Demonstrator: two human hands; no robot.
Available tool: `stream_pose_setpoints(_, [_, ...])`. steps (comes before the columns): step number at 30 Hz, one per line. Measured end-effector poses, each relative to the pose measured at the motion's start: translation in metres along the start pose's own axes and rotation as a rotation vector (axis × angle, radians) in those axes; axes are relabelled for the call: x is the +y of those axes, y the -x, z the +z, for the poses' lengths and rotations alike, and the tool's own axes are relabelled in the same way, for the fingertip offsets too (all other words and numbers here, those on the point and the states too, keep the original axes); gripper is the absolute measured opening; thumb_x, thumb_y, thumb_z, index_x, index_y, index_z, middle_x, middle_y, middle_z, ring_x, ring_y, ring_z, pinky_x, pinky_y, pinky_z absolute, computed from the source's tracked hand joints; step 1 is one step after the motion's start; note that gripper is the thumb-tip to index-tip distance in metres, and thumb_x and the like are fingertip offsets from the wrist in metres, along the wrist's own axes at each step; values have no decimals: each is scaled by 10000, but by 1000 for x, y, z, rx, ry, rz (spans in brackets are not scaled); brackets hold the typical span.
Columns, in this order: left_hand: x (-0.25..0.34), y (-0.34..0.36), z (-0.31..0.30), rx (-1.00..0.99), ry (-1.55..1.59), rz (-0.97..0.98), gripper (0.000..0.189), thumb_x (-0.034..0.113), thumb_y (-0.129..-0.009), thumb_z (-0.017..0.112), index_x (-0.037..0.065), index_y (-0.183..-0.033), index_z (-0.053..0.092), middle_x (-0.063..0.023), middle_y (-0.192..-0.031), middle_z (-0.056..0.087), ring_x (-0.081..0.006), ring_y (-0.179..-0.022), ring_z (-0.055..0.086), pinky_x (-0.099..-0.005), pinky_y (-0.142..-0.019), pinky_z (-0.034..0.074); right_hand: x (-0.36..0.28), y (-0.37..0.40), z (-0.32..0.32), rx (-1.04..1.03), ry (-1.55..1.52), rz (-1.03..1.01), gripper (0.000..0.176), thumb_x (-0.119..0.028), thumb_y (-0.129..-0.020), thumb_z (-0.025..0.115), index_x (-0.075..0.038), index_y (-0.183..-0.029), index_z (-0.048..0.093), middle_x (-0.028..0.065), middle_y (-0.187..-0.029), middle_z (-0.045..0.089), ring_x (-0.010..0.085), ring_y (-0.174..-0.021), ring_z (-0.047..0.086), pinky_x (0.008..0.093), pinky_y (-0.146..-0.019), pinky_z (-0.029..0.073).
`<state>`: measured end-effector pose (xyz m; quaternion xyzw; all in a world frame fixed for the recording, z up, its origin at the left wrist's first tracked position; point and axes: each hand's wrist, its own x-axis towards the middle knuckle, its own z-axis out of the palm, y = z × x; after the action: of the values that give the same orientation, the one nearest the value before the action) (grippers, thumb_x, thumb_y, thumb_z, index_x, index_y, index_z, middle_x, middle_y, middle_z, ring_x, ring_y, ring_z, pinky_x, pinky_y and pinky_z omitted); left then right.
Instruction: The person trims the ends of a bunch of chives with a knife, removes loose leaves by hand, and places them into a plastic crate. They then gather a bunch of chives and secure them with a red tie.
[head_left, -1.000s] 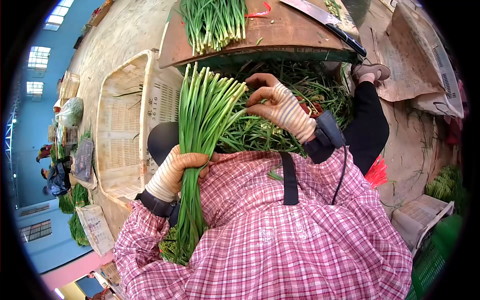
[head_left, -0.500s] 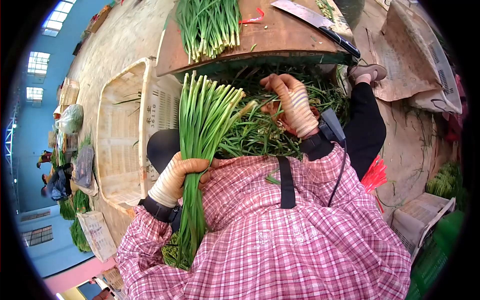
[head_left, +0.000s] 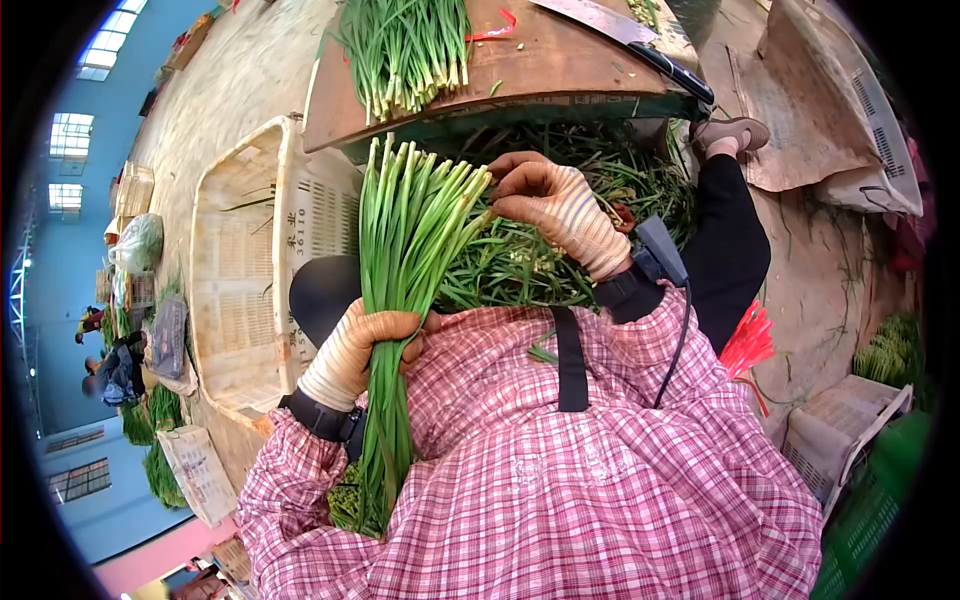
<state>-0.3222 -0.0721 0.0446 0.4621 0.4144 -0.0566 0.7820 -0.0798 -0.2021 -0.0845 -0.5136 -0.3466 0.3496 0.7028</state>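
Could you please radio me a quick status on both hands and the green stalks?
Left hand closed around stalk bundle. Right hand at the bundle's pale ends, fingertips close together. Nothing visible between right hand and bundle.

Bright, even light; 3 upper-left windows point(head_left: 70, 135) glow white; fisheye curve, black corners; far background perhaps slightly soft.

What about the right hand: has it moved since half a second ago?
Yes, leftward: judged against the wooden table, the right hand is now nearer the held green bunch.
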Motion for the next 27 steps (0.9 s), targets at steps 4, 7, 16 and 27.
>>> stream_pose_setpoints(4, [0, -1, 0, 4, 16, -23, 330, 96, -870, 685, -13, -1172, 608, -124, -956, 687, -128, -607, 584, -242, -507, 465, -2, 1, 2, 32, 185, -95, 93, -40, -876, 716, 22, -936, 682, 90, -1202, 591, 180, -1007, 645, 340, -886, 580])
stream_pose_setpoints(7, [-5, -2, -4, 25, 24, -38, 360, 104, -862, 697, 7, -1194, 600, -115, -955, 683, -130, -600, 587, -236, -502, 462, 6, -7, -5, 338, 161, -124, 70, -92, -920, 681, -26, -901, 666, 73, -957, 619, 178, -781, 650, 327, -678, 592])
stream_pose_setpoints(16, [-8, -5, 1, 30, 20, -46, 388, 131, -841, 728, 7, -1187, 602, -120, -961, 681, -131, -603, 589, -234, -495, 461, -6, 18, 30, 9, -186, 334, 349, -332, -954, 682, 0, -1060, 659, 92, -952, 702, 174, -800, 709, 293, -704, 564])
stream_pose_setpoints(27, [-15, -3, -1, 68, 16, -20, 340, 226, -837, 746, -50, -1022, 673, -51, -678, 641, -121, -503, 562, -239, -468, 471, 5, 18, 42, 32, -555, 345, 265, -169, -958, 673, 43, -1106, 614, 75, -951, 656, 189, -886, 661, 347, -799, 568])
